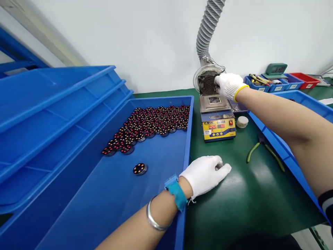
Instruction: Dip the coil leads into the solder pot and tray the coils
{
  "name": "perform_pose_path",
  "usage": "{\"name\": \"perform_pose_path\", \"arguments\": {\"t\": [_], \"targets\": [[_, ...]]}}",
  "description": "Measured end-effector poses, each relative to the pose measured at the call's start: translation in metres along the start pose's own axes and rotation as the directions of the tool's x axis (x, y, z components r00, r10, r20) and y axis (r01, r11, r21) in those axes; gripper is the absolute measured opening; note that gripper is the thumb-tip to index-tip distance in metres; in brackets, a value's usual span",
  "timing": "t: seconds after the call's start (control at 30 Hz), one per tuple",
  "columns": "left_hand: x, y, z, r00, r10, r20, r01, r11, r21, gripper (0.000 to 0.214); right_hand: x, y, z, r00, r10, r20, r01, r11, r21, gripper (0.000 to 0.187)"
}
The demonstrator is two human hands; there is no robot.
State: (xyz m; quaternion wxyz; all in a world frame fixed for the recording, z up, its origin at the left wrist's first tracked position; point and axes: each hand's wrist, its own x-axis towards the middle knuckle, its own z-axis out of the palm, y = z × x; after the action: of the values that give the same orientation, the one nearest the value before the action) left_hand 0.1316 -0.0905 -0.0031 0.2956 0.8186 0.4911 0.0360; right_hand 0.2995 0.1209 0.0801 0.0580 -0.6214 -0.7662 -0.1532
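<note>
Holds the right hand (230, 85) at the fan (206, 85) behind the yellow-fronted machine (218, 125), cannot tell whether gripping anything; has the left hand (204, 175) unclenched by the blue tray (161, 163). Shows round black parts (160, 118) crowded in its far end, one lone part (140, 169) nearer, and pens (260, 79) in a small blue bin (258, 88)

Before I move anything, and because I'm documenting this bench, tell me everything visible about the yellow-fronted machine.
The yellow-fronted machine is a boxy unit standing upright on the green tabletop, between two blue trays. Its front carries two lit red readouts, a red switch and a row of buttons. The top looks like worn metal, with a rectangular opening. The gloved right hand is above its rear, by a round grille; whether it touches the machine is unclear.
</note>
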Motion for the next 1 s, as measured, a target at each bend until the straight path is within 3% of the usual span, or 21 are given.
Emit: {"name": "perform_pose_path", "arguments": {"t": [0.23, 0.47, 0.73, 0.87, 1.0], "targets": [[0.0, -0.005, 0.006, 0.999, 0.051, -0.01, -0.051, 0.999, 0.004, 0.042, -0.006, -0.024, -0.009, 0.993, -0.048, 0.111, 0.061, 0.991, -0.121, 0.039], [0.0, -0.008, 0.01, 0.995, 0.078, -0.056, -0.079, 0.996, -0.029, 0.04, -0.005, -0.025, -0.008, 0.991, -0.051, 0.121, 0.066, 0.991, -0.12, 0.041], [0.001, -0.007, 0.006, 0.998, 0.067, -0.018, -0.068, 0.997, -0.031, 0.041, -0.002, -0.017, -0.009, 0.994, -0.05, 0.094, 0.058, 0.995, -0.087, 0.038], [0.003, -0.007, 0.006, 0.998, 0.047, -0.051, -0.054, 0.988, -0.145, 0.039, -0.005, -0.011, -0.017, 0.999, -0.016, 0.047, 0.017, 1.0, -0.006, 0.038], [0.003, -0.005, 0.003, 0.99, -0.041, -0.136, -0.015, 0.921, -0.389, 0.042, -0.018, -0.015, -0.024, 0.999, -0.011, 0.03, 0.007, 0.993, 0.122, 0.036]]}}
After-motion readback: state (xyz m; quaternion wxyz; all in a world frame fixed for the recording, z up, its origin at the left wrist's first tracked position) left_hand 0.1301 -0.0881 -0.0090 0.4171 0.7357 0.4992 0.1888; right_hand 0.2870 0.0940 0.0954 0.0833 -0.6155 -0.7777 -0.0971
